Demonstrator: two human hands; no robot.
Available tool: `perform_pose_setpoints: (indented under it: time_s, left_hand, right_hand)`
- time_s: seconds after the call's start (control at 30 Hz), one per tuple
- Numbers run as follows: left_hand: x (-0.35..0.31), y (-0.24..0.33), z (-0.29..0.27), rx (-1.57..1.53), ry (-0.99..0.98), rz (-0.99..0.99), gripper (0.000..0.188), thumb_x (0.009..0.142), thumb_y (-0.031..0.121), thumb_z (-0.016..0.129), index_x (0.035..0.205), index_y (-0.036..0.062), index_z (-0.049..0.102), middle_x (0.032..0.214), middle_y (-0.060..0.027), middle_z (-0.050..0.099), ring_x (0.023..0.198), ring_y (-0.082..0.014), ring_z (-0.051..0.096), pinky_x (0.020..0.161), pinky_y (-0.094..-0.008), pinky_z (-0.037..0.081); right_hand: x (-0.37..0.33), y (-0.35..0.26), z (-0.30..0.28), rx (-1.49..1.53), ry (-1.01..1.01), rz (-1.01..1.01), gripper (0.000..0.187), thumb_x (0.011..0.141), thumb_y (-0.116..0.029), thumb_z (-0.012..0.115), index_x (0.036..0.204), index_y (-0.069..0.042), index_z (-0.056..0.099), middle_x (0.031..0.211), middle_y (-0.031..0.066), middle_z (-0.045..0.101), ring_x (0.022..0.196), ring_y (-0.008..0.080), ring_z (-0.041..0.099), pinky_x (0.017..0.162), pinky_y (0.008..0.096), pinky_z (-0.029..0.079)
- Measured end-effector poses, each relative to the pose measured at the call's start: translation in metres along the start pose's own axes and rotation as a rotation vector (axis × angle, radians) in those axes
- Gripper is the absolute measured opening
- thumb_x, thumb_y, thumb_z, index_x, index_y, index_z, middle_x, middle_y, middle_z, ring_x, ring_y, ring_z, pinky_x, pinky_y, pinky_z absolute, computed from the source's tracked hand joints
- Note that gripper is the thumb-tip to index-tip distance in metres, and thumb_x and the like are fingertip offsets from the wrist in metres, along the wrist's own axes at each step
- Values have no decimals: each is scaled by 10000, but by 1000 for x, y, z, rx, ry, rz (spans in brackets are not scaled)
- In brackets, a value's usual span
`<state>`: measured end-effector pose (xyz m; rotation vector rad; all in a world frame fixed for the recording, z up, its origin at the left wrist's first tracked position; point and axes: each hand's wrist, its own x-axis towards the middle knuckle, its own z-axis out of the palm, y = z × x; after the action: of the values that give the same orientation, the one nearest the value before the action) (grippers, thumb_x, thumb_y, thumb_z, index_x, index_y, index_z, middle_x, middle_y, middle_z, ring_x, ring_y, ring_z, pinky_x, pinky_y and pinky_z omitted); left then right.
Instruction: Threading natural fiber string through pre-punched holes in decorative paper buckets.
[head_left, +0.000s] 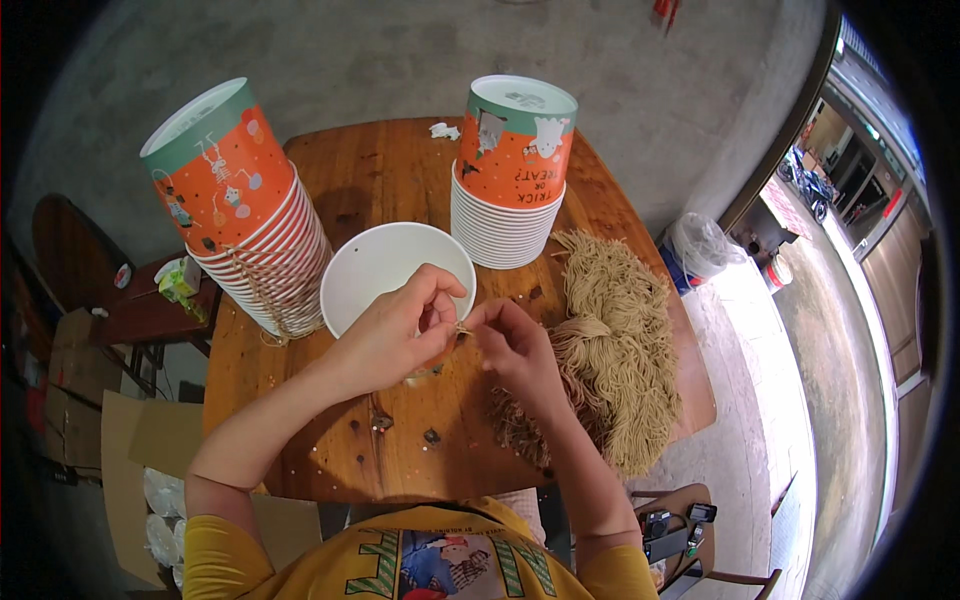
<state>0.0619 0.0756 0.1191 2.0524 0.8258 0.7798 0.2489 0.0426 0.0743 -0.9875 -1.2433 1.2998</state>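
Observation:
My left hand (405,325) and my right hand (515,350) meet over the middle of the table, fingertips pinched close together. Between them shows a small bit of tan cord (461,328), most of it hidden by the fingers. Just behind my left hand a white-lined paper bucket (385,262) stands with its mouth up; the hand covers part of its near rim. Beside my right forearm lies a big heap of tan cords (625,370). Whether the cord passes through the bucket's wall I cannot tell.
Two stacks of upturned orange-and-green paper buckets stand behind, a leaning left stack (225,180) with cords draped on it and a right stack (512,175). They rest on a wooden table (340,450). An open cardboard box (140,440) sits lower left, a chair (690,540) lower right.

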Motion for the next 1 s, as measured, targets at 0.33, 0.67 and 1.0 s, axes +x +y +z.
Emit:
perform_pose_setpoints:
  time_s: [0.33, 0.67, 1.0]
  left_hand:
    - [-2, 7, 0, 12, -61, -61, 322, 889, -10, 526, 1194, 24, 428, 822, -36, 506, 745, -140, 516, 687, -283, 465]
    - [-8, -2, -1, 378, 19, 153, 116, 882, -9, 525, 988, 39, 515, 934, -119, 486, 903, -296, 503, 804, -370, 425]
    - [-7, -2, 4, 342, 105, 98, 60, 884, 16, 528, 929, 35, 493, 938, -133, 494, 917, -326, 506, 789, -391, 426]
  right_hand:
    - [0, 8, 9, -247, 64, -172, 93, 878, -71, 613, 900, -14, 544, 741, -1, 532, 662, 59, 466, 616, 217, 411]
    - [-7, 22, 14, -160, 56, -95, 103, 918, -100, 602, 892, -34, 526, 692, -50, 459, 650, 27, 406, 585, 204, 363]
    - [-16, 30, 25, -139, 50, -23, 73, 894, -36, 572, 859, -46, 509, 670, -50, 414, 627, 11, 381, 550, 194, 345]
